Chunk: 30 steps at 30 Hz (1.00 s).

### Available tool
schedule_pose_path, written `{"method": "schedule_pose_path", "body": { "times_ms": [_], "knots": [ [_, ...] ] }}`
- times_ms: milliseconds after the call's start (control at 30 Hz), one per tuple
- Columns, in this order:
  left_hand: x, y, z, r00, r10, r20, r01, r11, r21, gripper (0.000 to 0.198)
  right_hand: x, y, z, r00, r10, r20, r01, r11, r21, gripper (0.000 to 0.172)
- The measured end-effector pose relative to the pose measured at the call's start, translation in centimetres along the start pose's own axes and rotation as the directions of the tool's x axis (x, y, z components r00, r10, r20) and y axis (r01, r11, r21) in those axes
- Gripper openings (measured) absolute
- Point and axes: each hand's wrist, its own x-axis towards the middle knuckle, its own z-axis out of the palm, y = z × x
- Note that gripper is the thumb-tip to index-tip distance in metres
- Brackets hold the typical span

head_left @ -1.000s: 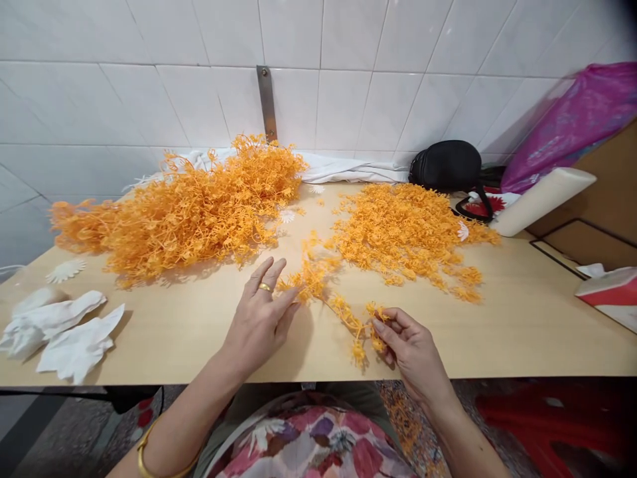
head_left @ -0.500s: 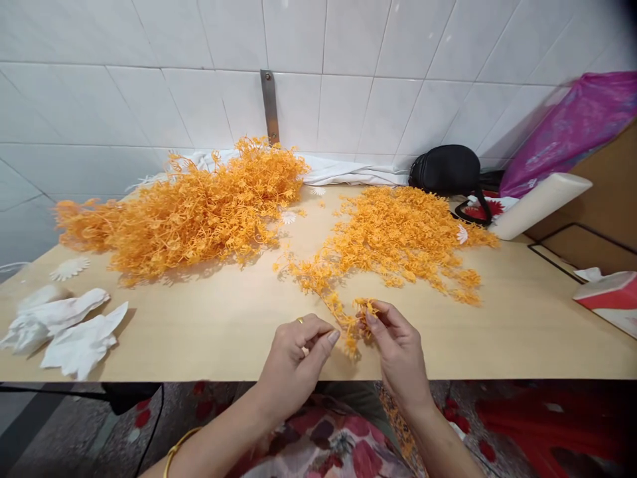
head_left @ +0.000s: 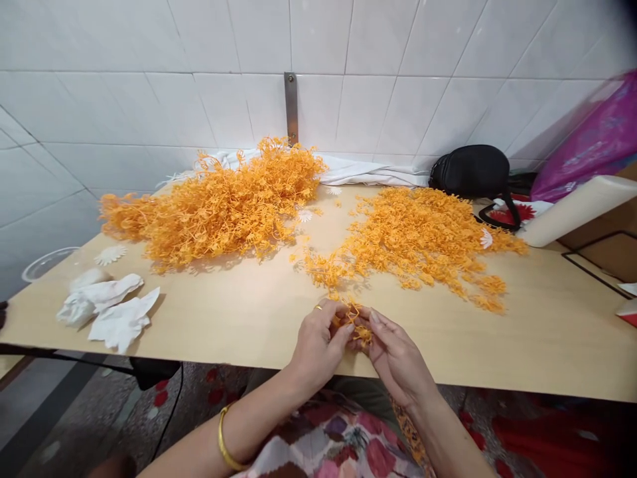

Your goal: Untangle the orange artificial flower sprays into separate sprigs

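At the table's near edge my left hand [head_left: 321, 345] and my right hand [head_left: 395, 355] meet, fingers pinched together on a small orange plastic sprig [head_left: 355, 323]. A big heap of tangled orange plastic branches [head_left: 219, 206] lies at the back left. A flatter spread of small orange pieces [head_left: 423, 239] covers the back right, trailing down toward my hands. My left wrist wears a gold bangle, and a ring is on that hand.
The wooden table [head_left: 223, 318] stands against a white tiled wall. Crumpled white tissues [head_left: 109, 309] lie at the left, a black pouch [head_left: 472, 171] and a white roll [head_left: 572, 209] at the back right, and a pink plastic bag [head_left: 592, 143] beyond.
My left hand pulled back from the table and closed onto the sprig beside my right hand. The view shifted, so everything sits further right in the frame.
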Motion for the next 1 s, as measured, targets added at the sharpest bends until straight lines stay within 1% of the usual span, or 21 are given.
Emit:
{"method": "schedule_pose_path", "body": {
  "times_ms": [67, 167, 267, 333, 400, 467, 500, 567, 600, 667, 733, 767, 833, 867, 900, 933, 1000],
  "knots": [
    [0.1, -0.2, 0.2, 1.0, 0.016, 0.007, -0.016, 0.999, 0.03, 0.013, -0.2, -0.2, -0.2, 1.0, -0.004, 0.004, 0.004, 0.999, -0.049, 0.026],
    [0.2, -0.2, 0.2, 0.998, 0.063, 0.003, -0.063, 0.993, 0.098, 0.013, -0.4, -0.2, -0.6, 0.999, -0.046, 0.028, 0.051, 0.978, -0.205, 0.03],
    [-0.1, 0.3, -0.3, 0.994, 0.098, -0.038, -0.093, 0.989, 0.117, 0.014, -0.4, 0.0, -1.1, 0.992, -0.122, -0.032, 0.103, 0.927, -0.36, 0.029],
    [-0.3, 0.9, -0.8, 0.994, 0.09, -0.064, -0.083, 0.992, 0.099, 0.012, -0.3, 0.2, -1.6, 0.986, -0.152, -0.069, 0.109, 0.898, -0.427, 0.025],
    [-0.6, 1.6, -1.2, 0.999, 0.006, -0.045, -0.005, 1.0, 0.026, 0.017, -0.1, 0.3, -1.9, 0.978, -0.187, -0.096, 0.124, 0.882, -0.455, 0.024],
    [-0.7, 2.2, -1.4, 0.988, -0.149, 0.035, 0.152, 0.983, -0.103, 0.021, -0.1, 0.1, -1.8, 0.966, -0.238, -0.102, 0.163, 0.865, -0.475, 0.025],
    [-0.7, 2.4, -1.4, 0.97, -0.228, 0.086, 0.24, 0.956, -0.17, 0.021, -0.1, 0.0, -1.5, 0.962, -0.259, -0.084, 0.187, 0.852, -0.489, 0.024],
    [-0.6, 2.6, -1.2, 0.921, -0.338, 0.195, 0.383, 0.881, -0.278, 0.028, -0.3, -0.3, -0.9, 0.958, -0.286, 0.008, 0.248, 0.816, -0.522, 0.022],
    [-0.6, 2.6, -1.0, 0.896, -0.365, 0.252, 0.433, 0.842, -0.32, 0.032, -0.4, -0.4, -0.5, 0.955, -0.288, 0.066, 0.279, 0.802, -0.529, 0.02],
    [-0.3, 2.3, -0.9, 0.847, -0.382, 0.369, 0.515, 0.763, -0.392, 0.033, -0.5, -0.5, 0.1, 0.953, -0.261, 0.157, 0.304, 0.798, -0.52, 0.019],
    [-0.2, 1.9, -0.7, 0.803, -0.384, 0.456, 0.58, 0.678, -0.451, 0.03, -0.6, -0.3, 0.3, 0.96, -0.221, 0.172, 0.279, 0.824, -0.493, 0.017],
    [-0.1, 1.6, -0.7, 0.792, -0.389, 0.47, 0.599, 0.64, -0.481, 0.028, -0.6, -0.1, 0.3, 0.964, -0.218, 0.15, 0.264, 0.833, -0.486, 0.016],
    [0.1, 1.4, -0.5, 0.796, -0.422, 0.434, 0.604, 0.593, -0.532, 0.025, -0.5, 0.3, 0.1, 0.961, -0.263, 0.081, 0.268, 0.825, -0.497, 0.014],
    [0.3, 1.3, -0.5, 0.808, -0.441, 0.391, 0.59, 0.597, -0.544, 0.024, -0.3, 0.4, 0.0, 0.953, -0.298, 0.05, 0.28, 0.813, -0.511, 0.014],
    [0.7, 1.4, -0.4, 0.828, -0.451, 0.334, 0.56, 0.624, -0.545, 0.022, 0.0, 0.4, 0.0, 0.944, -0.327, 0.029, 0.293, 0.799, -0.525, 0.015],
    [1.1, 1.4, -0.4, 0.858, -0.437, 0.268, 0.511, 0.677, -0.531, 0.02, 0.5, 0.4, 0.0, 0.937, -0.347, 0.024, 0.306, 0.787, -0.536, 0.015],
    [2.5, 1.7, -0.6, 0.931, -0.336, 0.141, 0.362, 0.813, -0.457, 0.016, 1.8, 0.0, 0.3, 0.925, -0.378, 0.041, 0.339, 0.77, -0.541, 0.016]
  ]
}}
